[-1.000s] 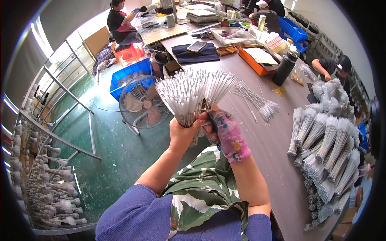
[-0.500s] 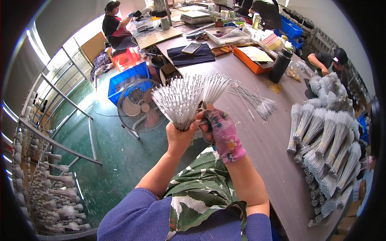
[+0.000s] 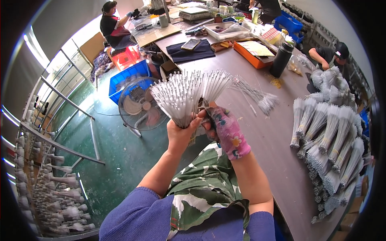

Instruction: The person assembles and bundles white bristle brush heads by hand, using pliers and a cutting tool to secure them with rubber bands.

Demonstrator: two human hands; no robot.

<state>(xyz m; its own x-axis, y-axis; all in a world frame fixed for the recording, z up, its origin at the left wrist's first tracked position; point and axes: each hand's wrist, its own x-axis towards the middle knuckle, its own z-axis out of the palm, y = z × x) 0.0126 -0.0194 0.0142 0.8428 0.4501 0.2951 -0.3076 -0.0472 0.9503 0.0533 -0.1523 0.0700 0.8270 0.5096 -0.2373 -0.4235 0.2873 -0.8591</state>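
Observation:
My bare left hand is closed round the lower end of a thick bundle of thin white wire brushes, which fans out at the top. Right beside it, my right hand, in a pink flowered fingerless glove, has its fingers bent at the base of a smaller bunch of the same brushes. The two bunches lean apart with a dark gap between them. The right fingertips are partly hidden, close to the left thumb. Loose wire brushes lie on the table just beyond the right hand.
Tied brush bundles are piled on the table's right side. Farther back are a black bottle, an orange box and a phone on dark cloth. A fan and blue crate stand left. Other people work nearby.
Both hands stay together at the bunches, with only small finger shifts. The smaller bunch looks slightly more spread toward the right. The whole view has shifted a little.

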